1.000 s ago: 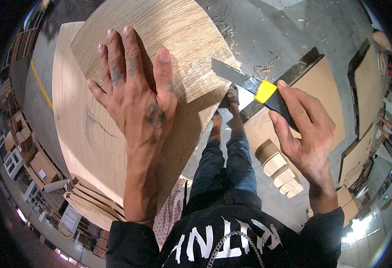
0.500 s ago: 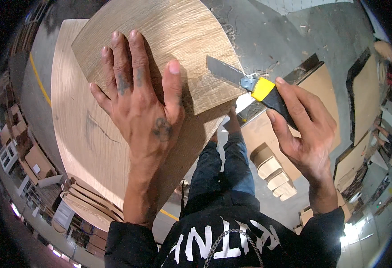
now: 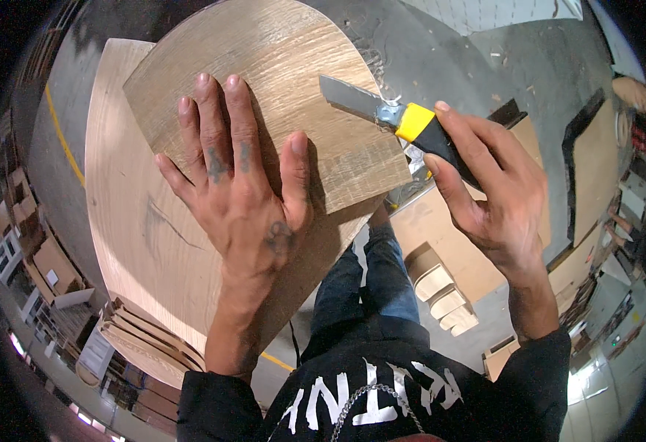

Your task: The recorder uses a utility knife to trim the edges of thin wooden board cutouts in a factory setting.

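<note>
My left hand (image 3: 243, 190) lies flat, fingers spread, on a curved piece of light wood veneer (image 3: 264, 66) that rests on a larger rounded wooden panel (image 3: 131, 228). My right hand (image 3: 489, 188) grips a utility knife (image 3: 404, 121) with a yellow and black handle. Its long grey blade points left and lies on the veneer close to the right edge, just above my left thumb.
A stack of similar curved wooden panels (image 3: 142, 342) sits below the large panel at the lower left. Small wooden blocks (image 3: 441, 291) and flat brown boards (image 3: 595, 169) lie on the grey floor to the right. A yellow floor line (image 3: 61, 140) runs at left.
The knife has moved left and up, its blade now farther over the veneer. My left hand has slid a little across the veneer, still pressing it flat.
</note>
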{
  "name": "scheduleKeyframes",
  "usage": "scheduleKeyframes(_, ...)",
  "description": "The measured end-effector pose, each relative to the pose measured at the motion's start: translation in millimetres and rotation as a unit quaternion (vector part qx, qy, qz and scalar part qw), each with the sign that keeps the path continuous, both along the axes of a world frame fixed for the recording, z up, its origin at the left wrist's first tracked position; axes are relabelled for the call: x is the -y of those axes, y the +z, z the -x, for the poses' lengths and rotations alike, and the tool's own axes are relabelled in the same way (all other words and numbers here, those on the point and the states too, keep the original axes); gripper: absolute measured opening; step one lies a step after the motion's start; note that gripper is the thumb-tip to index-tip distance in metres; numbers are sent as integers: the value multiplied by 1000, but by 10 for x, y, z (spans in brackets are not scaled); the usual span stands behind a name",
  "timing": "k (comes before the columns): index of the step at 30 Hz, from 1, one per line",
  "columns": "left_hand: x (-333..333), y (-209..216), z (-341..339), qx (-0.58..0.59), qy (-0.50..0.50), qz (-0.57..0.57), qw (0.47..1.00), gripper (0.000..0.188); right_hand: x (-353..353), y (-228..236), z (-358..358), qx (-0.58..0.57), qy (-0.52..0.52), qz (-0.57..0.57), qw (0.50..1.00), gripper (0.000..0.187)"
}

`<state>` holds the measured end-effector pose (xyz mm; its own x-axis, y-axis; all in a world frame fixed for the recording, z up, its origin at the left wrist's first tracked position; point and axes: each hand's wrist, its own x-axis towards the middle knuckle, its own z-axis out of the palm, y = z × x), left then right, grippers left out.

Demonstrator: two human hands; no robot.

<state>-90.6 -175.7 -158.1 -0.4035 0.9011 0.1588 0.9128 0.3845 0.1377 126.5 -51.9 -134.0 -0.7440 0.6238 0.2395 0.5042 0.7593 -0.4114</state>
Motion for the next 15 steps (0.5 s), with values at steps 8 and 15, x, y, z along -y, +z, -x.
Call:
scheduleKeyframes(8, 1, 52, -6, 0, 12, 32, 999, 63, -306, 85, 267, 7, 14, 37, 999, 41)
scheduleKeyframes(15, 33, 13, 13, 19, 25, 23, 999, 65, -312, -23, 166, -31, 60, 32, 997, 42)
